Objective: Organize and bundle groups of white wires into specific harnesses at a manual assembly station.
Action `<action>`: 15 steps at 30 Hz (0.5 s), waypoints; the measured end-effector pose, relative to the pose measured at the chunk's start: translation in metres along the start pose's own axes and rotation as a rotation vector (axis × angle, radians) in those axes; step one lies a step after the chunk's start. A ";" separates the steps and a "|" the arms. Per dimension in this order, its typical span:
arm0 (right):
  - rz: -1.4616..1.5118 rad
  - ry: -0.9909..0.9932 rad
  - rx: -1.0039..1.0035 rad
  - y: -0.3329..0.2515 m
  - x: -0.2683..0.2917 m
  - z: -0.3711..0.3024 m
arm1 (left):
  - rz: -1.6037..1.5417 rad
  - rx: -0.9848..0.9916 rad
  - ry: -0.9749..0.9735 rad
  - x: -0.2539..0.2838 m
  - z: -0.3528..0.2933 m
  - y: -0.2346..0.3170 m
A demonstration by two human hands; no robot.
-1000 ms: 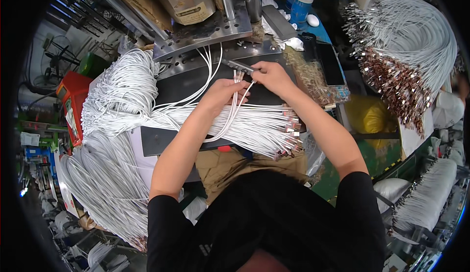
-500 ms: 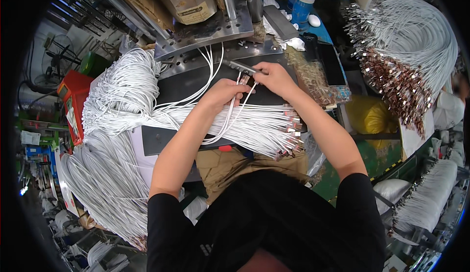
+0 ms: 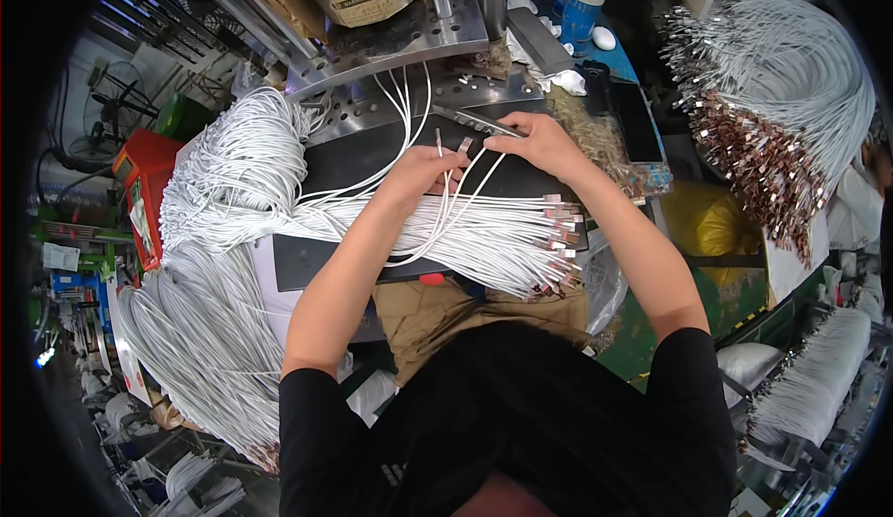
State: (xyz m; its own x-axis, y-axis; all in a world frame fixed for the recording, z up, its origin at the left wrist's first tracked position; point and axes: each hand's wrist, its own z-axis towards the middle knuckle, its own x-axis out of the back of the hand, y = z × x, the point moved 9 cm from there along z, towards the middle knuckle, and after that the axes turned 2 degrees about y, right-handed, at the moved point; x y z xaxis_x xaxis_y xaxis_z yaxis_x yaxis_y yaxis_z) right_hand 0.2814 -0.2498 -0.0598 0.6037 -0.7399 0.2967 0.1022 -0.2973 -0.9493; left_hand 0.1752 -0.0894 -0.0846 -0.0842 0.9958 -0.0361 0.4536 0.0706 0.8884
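My left hand (image 3: pixel 426 173) is closed on a few white cables (image 3: pixel 445 205), whose small metal connector ends (image 3: pixel 465 145) stick up past the fingertips. Just to its right, my right hand (image 3: pixel 541 148) grips one end of a narrow grey metal bar (image 3: pixel 470 119) with small notches or holes along it. Another white cable runs up to the right thumb; whether it is pinched there I cannot tell. Beneath both hands lies a thick bundle of white cables (image 3: pixel 484 247), their metal-and-copper-coloured connectors (image 3: pixel 560 238) fanned out to the right.
A perforated metal machine plate (image 3: pixel 391 61) stands ahead, with several cables hanging before it. Heaps of white cable (image 3: pixel 233 173) lie at the left beside a red device (image 3: pixel 144 192). A phone-like black slab (image 3: pixel 635 122) rests at the right, near a large hanging cable coil (image 3: pixel 791 80).
The hands have drawn slightly apart, the right one moving right with the metal bar. Connector ends now show separately above my left fingers. The view has shifted a little.
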 end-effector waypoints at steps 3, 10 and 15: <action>-0.071 -0.112 -0.005 0.004 -0.010 -0.003 | 0.059 0.036 -0.013 -0.003 0.002 0.000; -0.090 -0.047 0.056 -0.002 -0.006 -0.006 | -0.036 -0.077 0.006 -0.003 -0.004 0.006; -0.033 -0.081 -0.020 -0.001 -0.005 -0.003 | -0.059 0.011 0.064 0.022 -0.007 0.005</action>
State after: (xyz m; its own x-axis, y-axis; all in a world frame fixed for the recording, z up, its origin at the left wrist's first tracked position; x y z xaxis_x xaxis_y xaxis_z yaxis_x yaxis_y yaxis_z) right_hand 0.2763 -0.2475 -0.0601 0.6620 -0.6788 0.3178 0.1074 -0.3337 -0.9365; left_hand 0.1689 -0.0672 -0.0778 -0.1673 0.9842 -0.0586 0.4555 0.1299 0.8807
